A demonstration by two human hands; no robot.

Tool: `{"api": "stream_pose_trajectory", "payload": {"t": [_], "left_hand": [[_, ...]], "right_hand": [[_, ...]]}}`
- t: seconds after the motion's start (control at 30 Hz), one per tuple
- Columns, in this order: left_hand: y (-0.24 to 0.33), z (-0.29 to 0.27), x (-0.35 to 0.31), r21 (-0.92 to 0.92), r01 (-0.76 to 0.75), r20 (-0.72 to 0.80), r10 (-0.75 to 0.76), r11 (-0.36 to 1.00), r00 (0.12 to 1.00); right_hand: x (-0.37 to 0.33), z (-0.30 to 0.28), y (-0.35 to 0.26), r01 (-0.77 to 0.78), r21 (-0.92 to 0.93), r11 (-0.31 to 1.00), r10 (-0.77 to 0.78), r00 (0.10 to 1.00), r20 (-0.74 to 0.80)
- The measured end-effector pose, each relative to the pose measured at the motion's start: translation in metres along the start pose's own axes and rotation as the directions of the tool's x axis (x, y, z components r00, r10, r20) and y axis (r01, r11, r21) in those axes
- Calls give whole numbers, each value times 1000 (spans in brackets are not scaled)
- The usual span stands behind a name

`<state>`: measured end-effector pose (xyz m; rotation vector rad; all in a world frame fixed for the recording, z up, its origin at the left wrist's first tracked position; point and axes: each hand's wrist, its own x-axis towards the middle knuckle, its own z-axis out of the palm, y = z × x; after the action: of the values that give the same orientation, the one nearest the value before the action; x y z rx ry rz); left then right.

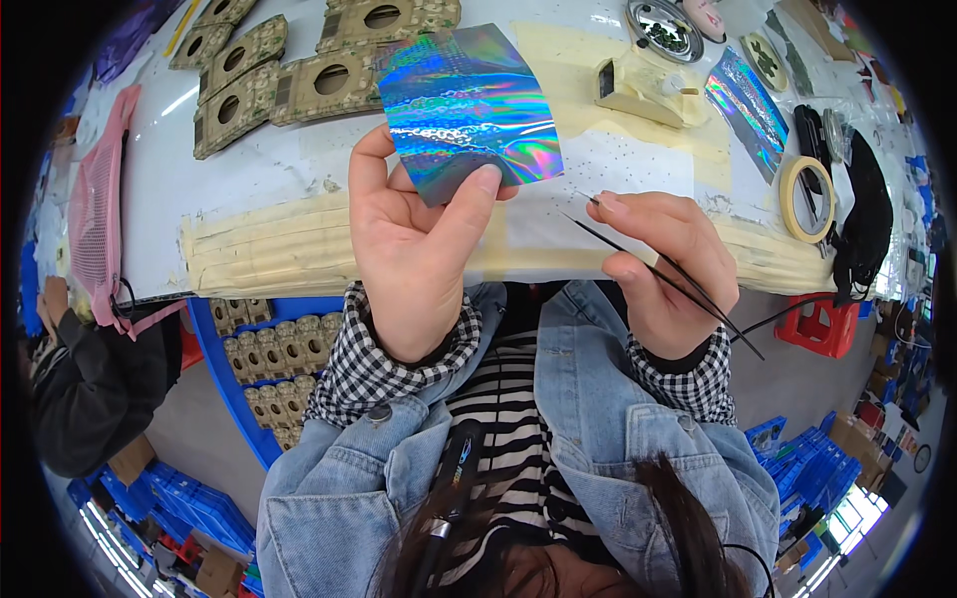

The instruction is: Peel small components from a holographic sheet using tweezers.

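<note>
My left hand (pixel 414 239) pinches the lower edge of a shiny holographic sheet (pixel 469 105) between thumb and fingers, raised over the table. The sheet curves slightly and carries rows of small raised marks. To its right, my right hand (pixel 678 259) grips a pair of black tweezers (pixel 663 269). Their tips point toward the sheet, apart from it, and I cannot make out anything between them. Camouflage-patterned parts (pixel 324 90) with round holes lie behind and left of the sheet. Tiny dark specks are scattered on the white surface behind the tweezers.
Masking tape covers the table's front edge (pixel 269 244). On the right are a tape roll (pixel 805 199), another holographic sheet (pixel 748 110), a beige block (pixel 648 90) and a dish of dark bits (pixel 663 32). A blue tray (pixel 221 349) of camouflage parts sits below left, near another person's sleeve (pixel 110 389).
</note>
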<state>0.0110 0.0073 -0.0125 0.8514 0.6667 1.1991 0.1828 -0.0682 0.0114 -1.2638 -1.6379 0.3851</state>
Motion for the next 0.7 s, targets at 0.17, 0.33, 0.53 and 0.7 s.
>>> {"api": "stream_pose_trajectory", "payload": {"t": [0.17,0.33,0.53,0.7], "left_hand": [[3,1,0,24,36,32,-37,999,999],[4,-1,0,18,53,57,-54,998,997],[5,1,0,-26,46,41,-45,999,998],[5,0,0,-39,45,57,-42,998,997]], "right_hand": [[5,3,-2,125,-32,992,-124,992,7],[18,10,-5,244,-132,961,-237,969,66],[20,15,-4,231,-138,963,-214,969,126],[21,18,-2,246,-167,955,-237,969,73]]}}
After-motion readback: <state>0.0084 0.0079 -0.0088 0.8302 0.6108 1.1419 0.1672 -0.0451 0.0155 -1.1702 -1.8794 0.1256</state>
